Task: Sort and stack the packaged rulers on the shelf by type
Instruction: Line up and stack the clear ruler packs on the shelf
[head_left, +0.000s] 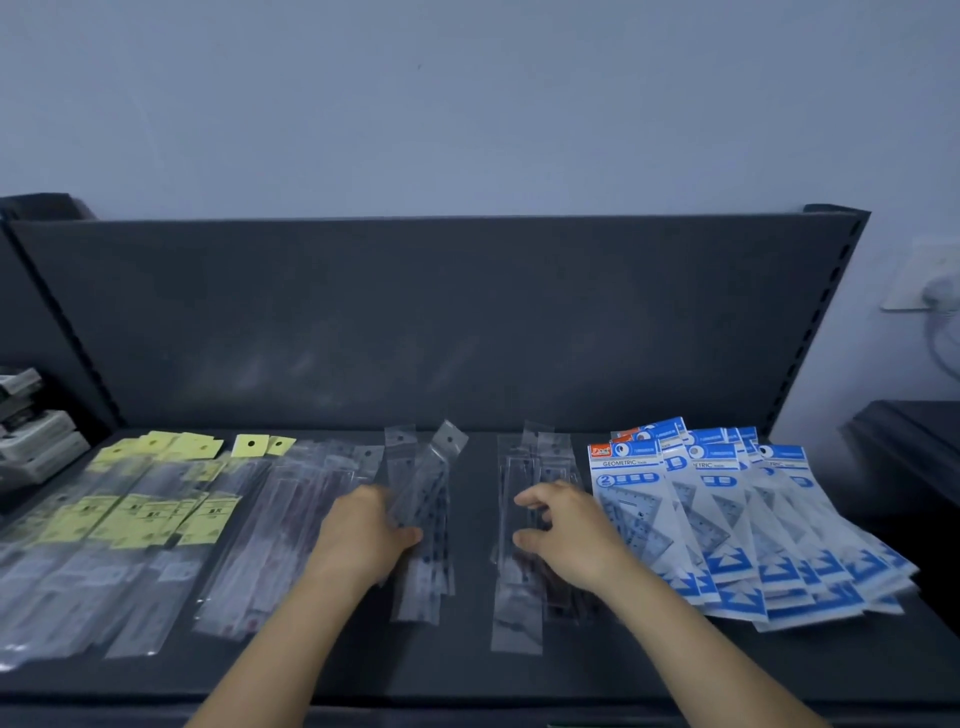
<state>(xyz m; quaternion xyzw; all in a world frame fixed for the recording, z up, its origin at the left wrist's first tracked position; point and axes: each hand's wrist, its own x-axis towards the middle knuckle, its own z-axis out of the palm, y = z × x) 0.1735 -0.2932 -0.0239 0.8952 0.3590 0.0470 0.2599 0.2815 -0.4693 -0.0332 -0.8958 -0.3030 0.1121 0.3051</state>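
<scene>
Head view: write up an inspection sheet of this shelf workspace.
Surface: dark shelf, packs laid in rows.
Job's things: yellow-carded ruler packs far left; clear ruler packs beside them; tilted clear pack centre; clear pack stack right of centre; blue geometric set packs fanned at right.
Clutter: boxes on the neighbouring shelf.
Hands: left hand grips the tilted clear pack; right hand pinches the clear pack stack.
Cables: cable at wall outlet.
Surroundings: dark back panel, pale wall.
</scene>
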